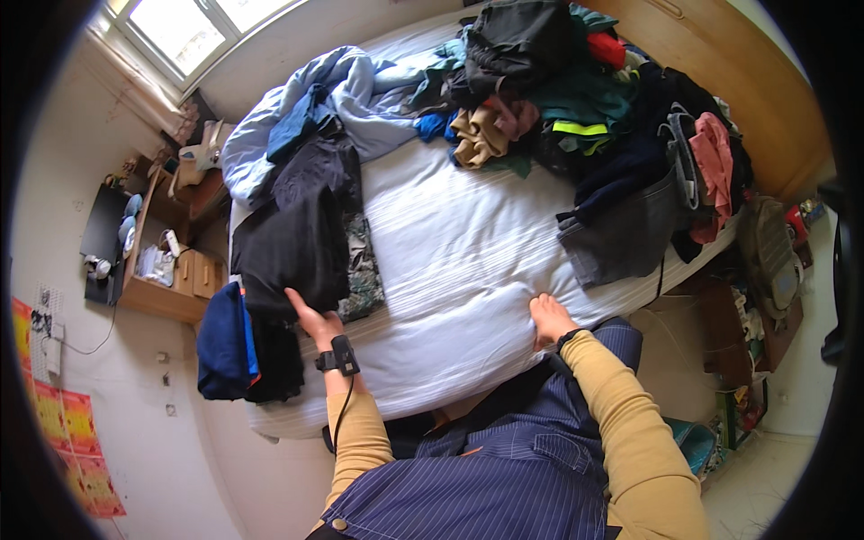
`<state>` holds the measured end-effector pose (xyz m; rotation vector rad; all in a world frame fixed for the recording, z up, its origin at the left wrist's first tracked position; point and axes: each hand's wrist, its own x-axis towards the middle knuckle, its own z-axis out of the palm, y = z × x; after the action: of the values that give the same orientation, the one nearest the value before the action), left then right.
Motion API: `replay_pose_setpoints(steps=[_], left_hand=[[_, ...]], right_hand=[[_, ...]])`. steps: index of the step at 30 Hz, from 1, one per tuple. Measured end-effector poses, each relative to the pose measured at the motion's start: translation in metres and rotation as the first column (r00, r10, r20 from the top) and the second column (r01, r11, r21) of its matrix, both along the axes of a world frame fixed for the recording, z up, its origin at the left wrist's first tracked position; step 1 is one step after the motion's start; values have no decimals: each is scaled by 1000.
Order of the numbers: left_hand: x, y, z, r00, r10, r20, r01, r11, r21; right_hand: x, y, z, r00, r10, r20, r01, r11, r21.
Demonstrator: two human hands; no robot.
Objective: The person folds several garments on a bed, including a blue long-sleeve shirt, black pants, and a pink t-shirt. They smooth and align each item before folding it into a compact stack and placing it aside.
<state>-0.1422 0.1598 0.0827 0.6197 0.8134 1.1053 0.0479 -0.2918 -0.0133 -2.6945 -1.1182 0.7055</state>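
My left hand [316, 322] lies at the near edge of a folded black garment [290, 246], one finger extended against the cloth. Whether it grips the fabric is unclear, as part of the hand is hidden. Just right of that garment, a folded camouflage garment [362, 270] shows from underneath. A navy blue garment [226, 344] with orange trim and another black garment [278, 354] sit at the bed's left corner. My right hand [550, 317] rests on the white striped bed sheet [452, 270] near the front edge, with no garment visible in it; its fingers are partly hidden.
A light blue quilt [368, 88] is bunched at the back left. Mixed clothes [580, 101] are heaped across the far right, with dark grey trousers [617, 236] nearest. A wooden desk [162, 250] stands left, a wooden cabinet [736, 88] at upper right, a backpack [769, 256] below it.
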Motion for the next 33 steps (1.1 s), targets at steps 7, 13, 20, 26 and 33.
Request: replay_pose_setpoints(steps=[7, 13, 20, 26, 33], left_hand=[[0, 24, -103, 980, -103, -169, 55, 962, -267], [-21, 5, -98, 979, -163, -126, 131, 964, -232], [-54, -97, -108, 606, 50, -794, 455, 797, 397], [-58, -132, -114, 477, 355, -804, 666, 451, 594], [-55, -126, -126, 496, 400, -771, 635, 439, 636]], right_hand=[[6, 6, 1, 999, 9, -40, -11, 998, -54], [7, 9, 2, 999, 3, -51, -8, 995, -103], [8, 5, 2, 998, 38, -48, -41, 997, -72], [46, 8, 42, 921, 26, -390, -8, 999, 47], [193, 75, 192, 844, -297, 446, -152, 666, 731]])
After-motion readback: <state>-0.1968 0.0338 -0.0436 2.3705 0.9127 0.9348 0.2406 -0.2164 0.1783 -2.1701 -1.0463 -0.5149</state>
